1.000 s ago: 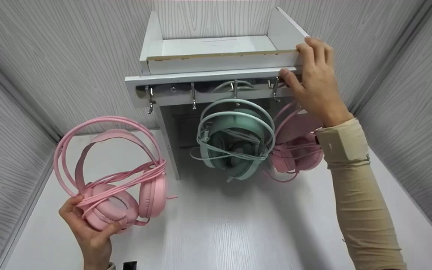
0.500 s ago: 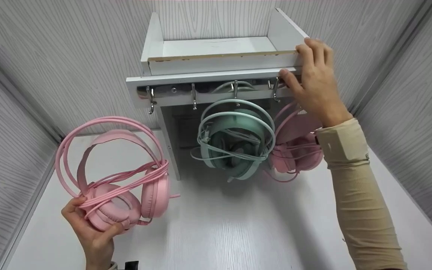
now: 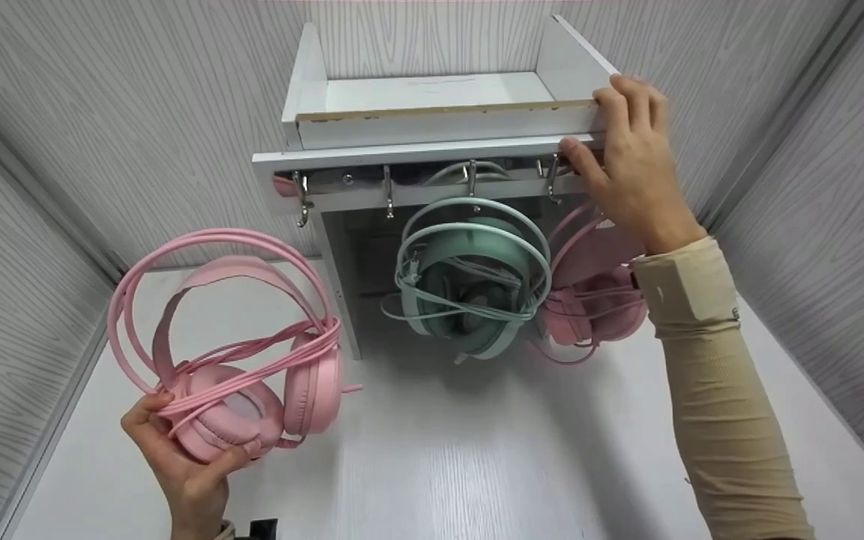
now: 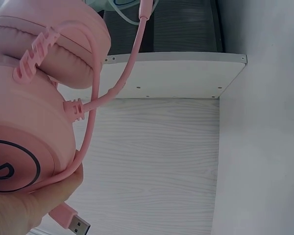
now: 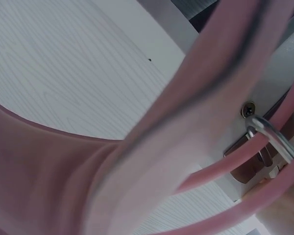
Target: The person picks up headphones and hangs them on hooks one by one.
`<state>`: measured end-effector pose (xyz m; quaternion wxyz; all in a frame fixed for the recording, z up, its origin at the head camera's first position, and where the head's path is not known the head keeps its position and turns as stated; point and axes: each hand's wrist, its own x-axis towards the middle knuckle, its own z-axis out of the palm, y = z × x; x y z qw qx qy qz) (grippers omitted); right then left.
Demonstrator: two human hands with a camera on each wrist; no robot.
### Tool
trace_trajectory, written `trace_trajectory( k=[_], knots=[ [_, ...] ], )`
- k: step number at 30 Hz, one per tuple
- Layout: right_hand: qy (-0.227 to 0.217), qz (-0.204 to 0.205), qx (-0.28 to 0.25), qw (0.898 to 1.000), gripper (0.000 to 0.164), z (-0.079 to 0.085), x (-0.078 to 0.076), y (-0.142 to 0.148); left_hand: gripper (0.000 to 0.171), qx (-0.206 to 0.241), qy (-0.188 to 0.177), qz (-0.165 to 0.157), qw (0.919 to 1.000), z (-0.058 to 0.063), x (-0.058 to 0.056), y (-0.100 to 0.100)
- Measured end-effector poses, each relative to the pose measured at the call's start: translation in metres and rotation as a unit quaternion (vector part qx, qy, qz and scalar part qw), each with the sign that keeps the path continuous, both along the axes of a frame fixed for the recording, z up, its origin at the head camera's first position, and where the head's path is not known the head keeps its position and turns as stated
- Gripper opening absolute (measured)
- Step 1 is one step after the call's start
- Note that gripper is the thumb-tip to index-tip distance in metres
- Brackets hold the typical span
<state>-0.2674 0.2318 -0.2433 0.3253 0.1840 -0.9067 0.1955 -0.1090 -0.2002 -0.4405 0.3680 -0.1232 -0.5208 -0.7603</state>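
Observation:
My left hand (image 3: 184,457) grips pink headphones (image 3: 312,390) by one ear cup, thumb in front, with the twin headband arches upward. Their cable is bundled across the middle; a USB plug (image 4: 79,224) hangs below the hand in the left wrist view. My right hand (image 3: 634,157) holds the right end of a white shelf unit (image 3: 447,135), its thumb on the hook board's top edge. Mint green headphones (image 3: 469,229) hang from a hook (image 3: 471,178). A second pair of pink headphones (image 3: 601,300) hangs below my right hand, partly behind the wrist; its arches pass over a metal hook (image 5: 269,134).
Two more metal hooks, a left end hook (image 3: 301,199) and its neighbour hook (image 3: 388,191), project from the board. The unit's side panel (image 3: 338,292) stands behind the held headphones. A white floor surface (image 3: 439,465) and wood-grain walls (image 3: 814,150) surround the unit.
The left hand and its pink headphones have shifted slightly right. A pink reflection now shows at the left end of the metal hook rail. The right hand and hanging headphones have stayed put.

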Motion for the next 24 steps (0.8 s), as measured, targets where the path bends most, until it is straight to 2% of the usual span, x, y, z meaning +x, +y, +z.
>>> trace_trajectory(
  k=[6,24],
  knots=[
    [-0.002,0.002,0.001,1.0,0.058,-0.0009,-0.001,-0.001,0.086,0.022,0.031,-0.02,0.9991,0.0002,0.0009,0.0021],
    [-0.001,0.003,-0.004,1.0,0.056,0.0005,-0.0001,-0.0023,0.086,0.03,0.058,-0.019,0.9977,0.0054,0.0043,0.0037]
  ],
)
